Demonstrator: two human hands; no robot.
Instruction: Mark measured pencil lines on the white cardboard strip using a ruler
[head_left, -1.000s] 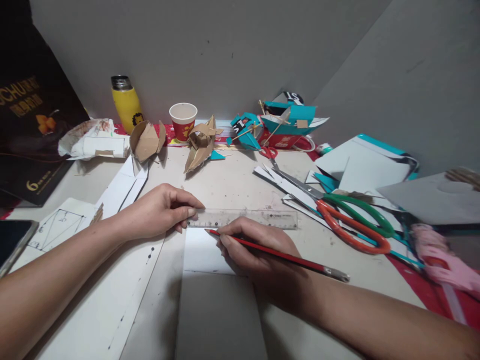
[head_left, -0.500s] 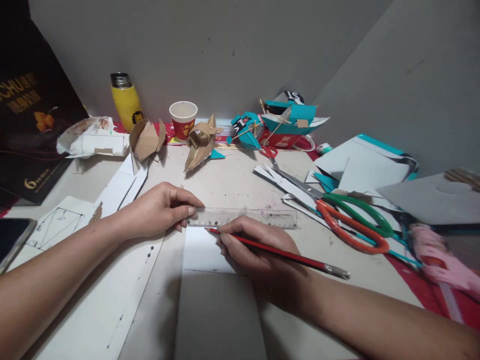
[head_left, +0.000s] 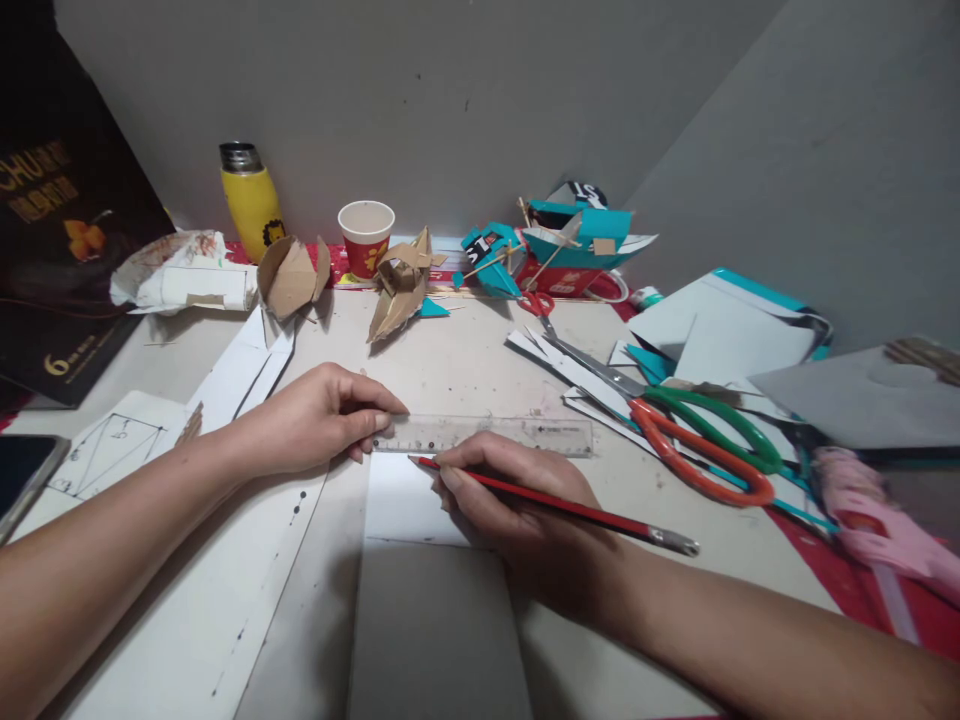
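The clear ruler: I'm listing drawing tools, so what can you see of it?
The ruler is a flat, straight, see-through strip, apparently plastic, lying crosswise on the desk. Dark marks and dots show along its near edge; an arrow and lettering too small to read sit toward its right end. The left hand holds its left end. The near edge runs along the far end of the white card. The right hand, holding a pencil, hides part of that edge.
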